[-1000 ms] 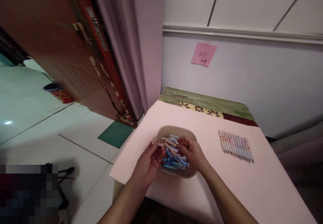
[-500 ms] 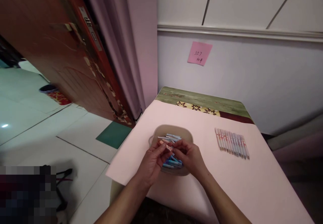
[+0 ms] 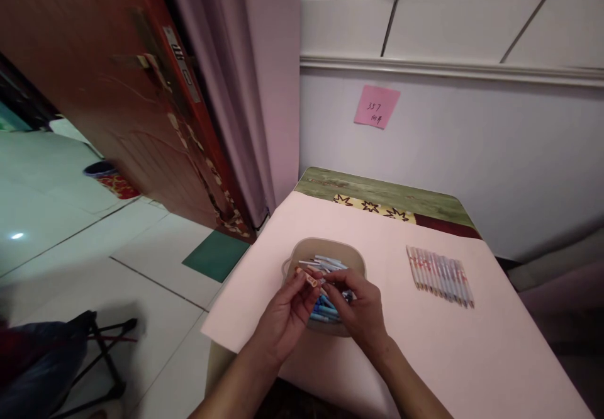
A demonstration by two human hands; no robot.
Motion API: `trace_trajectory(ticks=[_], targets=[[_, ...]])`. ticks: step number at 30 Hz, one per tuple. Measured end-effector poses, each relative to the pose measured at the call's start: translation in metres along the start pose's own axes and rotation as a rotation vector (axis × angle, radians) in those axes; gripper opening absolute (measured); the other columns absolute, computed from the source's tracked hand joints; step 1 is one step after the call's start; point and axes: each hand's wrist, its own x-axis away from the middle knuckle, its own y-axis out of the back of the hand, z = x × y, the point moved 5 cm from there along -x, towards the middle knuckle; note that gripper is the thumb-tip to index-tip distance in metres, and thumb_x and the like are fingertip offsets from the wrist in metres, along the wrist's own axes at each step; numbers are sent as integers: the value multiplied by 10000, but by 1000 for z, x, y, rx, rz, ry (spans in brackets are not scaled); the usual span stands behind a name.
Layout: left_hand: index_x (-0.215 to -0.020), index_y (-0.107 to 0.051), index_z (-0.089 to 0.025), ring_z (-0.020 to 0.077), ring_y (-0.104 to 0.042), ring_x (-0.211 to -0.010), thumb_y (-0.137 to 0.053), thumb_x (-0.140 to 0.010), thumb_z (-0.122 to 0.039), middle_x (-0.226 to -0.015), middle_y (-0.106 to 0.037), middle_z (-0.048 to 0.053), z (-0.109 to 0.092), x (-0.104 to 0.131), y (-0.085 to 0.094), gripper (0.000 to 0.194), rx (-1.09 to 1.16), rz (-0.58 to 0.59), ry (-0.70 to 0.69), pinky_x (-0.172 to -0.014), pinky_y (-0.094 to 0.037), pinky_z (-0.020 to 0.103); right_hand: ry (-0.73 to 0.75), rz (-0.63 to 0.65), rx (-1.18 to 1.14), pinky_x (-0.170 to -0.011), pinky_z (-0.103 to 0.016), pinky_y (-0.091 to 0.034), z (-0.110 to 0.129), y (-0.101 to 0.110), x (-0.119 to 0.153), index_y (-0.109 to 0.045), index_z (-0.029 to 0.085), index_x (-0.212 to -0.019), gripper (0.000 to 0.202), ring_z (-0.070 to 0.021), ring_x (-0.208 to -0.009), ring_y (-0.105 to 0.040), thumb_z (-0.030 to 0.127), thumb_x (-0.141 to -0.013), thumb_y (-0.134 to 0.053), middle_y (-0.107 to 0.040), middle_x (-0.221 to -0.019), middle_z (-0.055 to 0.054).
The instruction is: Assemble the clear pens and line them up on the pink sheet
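The left hand (image 3: pixel 287 311) had its thumb and fingers clamped on a short orange piece (image 3: pixel 308 277), held up over the tub (image 3: pixel 330 246). The right hand (image 3: pixel 362 296) was just beside it, thumb and forefinger drawn in near the piece's end; whether they were closed on something could not be told.

The likeliest trouble was a slip. The piece was small and looked smooth, and only fingertips held it, so a loose pinch or an uneven push from the right could have sent it into the tub. There it might have been lost among the loose, jumbled pens (image 3: pixel 325 311), mostly blue. Both wrists were near the tub's front edge, so a low sweep could have knocked it. The row of pens (image 3: pixel 440 275) lay well apart on the cloth (image 3: pixel 504 324), where only a wide swing of the right arm seemed likely to scatter it.
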Motion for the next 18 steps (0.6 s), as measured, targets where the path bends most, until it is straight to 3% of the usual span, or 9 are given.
trace_trajectory(ticks=[3,9,14,18], targets=[[-849,-663,-111,115,-688,-701,-600,-819,-45,-829,-718,57,4,0,2,96,1,-7,19,-660,-590,193,-76,26,-21,-631,-287,-509,-6,-1,1,-678,200,-859,158,-169,-664,-620,344,-821,-624,-697,-809,-55],[-877,-664,-100,120,-686,-695,-617,-812,-53,-832,-716,65,10,2,2,93,-52,-5,35,-639,-591,202,-369,128,-360,-498,-229,-429,-24,-9,9,-615,180,-725,275,-124,-519,-528,445,-787,-656,-595,-578,7],[-871,-663,-105,125,-692,-718,-628,-800,-43,-845,-719,60,14,2,3,101,-18,-2,23,-666,-594,208,-305,31,-191,-525,-229,-441,-26,-2,12,-655,173,-752,258,-129,-554,-546,428,-777,-680,-639,-635,-11],[-834,-664,-114,120,-690,-700,-634,-800,-61,-826,-723,57,12,0,2,70,-23,2,-21,-660,-594,203,-335,47,-320,-624,-266,-500,-28,-5,13,-698,180,-797,248,-162,-658,-620,424,-754,-714,-697,-733,-36]])
